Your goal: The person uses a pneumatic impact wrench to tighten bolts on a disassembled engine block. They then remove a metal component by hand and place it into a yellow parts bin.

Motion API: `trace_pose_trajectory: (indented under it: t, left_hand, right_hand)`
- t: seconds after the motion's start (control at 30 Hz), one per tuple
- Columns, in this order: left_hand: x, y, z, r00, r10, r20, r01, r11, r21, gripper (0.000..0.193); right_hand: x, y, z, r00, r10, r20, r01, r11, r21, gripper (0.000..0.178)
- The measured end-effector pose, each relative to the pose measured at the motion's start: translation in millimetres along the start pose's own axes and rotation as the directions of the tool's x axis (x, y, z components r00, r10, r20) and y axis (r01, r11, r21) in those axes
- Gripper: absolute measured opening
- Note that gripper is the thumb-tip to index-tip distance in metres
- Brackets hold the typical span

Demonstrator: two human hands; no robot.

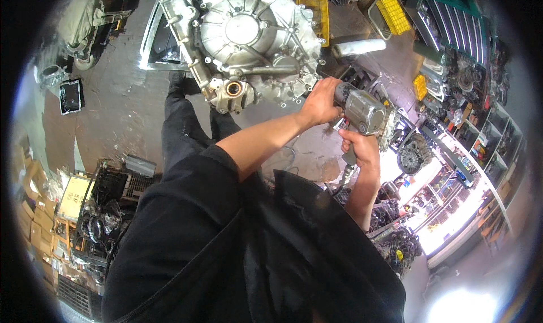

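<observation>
A grey pneumatic impact wrench (365, 111) lies across the right of a large silver metal housing (242, 31), its dark nose pointing left toward the housing's lower right edge. My right hand (362, 147) is closed round the wrench's handle, from which an air hose fitting (347, 173) runs down. At the front of the tool, my left hand (321, 102) is curled against the nose; its fingertips are partly hidden. The housing has a round raised centre, ribs and a tube-like part along its left side. Whatever the nose meets is hidden behind my left hand.
Yellow crates (393, 14) and a white cylinder (360, 47) lie beyond the housing. Car parts crowd shelves (492, 136) on the right. Cardboard boxes (42, 210) and dark parts are piled at lower left. A black tray (71, 96) rests on the floor.
</observation>
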State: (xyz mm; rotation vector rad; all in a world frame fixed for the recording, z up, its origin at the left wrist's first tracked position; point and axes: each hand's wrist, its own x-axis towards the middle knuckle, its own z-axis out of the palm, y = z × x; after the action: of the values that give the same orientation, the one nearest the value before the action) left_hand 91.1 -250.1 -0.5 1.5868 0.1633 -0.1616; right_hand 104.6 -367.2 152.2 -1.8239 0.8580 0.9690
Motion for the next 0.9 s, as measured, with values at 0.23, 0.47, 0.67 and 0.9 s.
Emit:
trace_pose_trajectory:
  t: [0.23,0.47,0.67,0.9]
  left_hand:
    - [3.2,11.7,-7.6,0.995,-0.056,0.080,0.063,0.994,-0.086,0.063]
    - [-17.5,23.8,-6.2,0.999,0.004,0.054,-0.003,1.000,-0.029,0.059]
    - [-32.2,9.8,-2.4,0.996,-0.070,0.062,0.073,0.996,-0.058,0.054]
    - [-38.1,3.0,1.6,0.997,-0.069,0.041,0.072,0.995,-0.072,0.055]
  right_hand:
    - [0.2,21.1,1.0,0.996,-0.025,-0.088,0.031,0.997,0.064,0.026]
    - [-20.3,43.9,3.2,0.991,-0.110,-0.077,0.121,0.982,0.148,0.028]
    - [-9.3,67.3,9.6,0.997,-0.065,-0.029,0.070,0.978,0.196,0.026]
    - [-9.0,70.0,10.4,1.000,-0.026,-0.017,0.029,0.976,0.218,0.025]
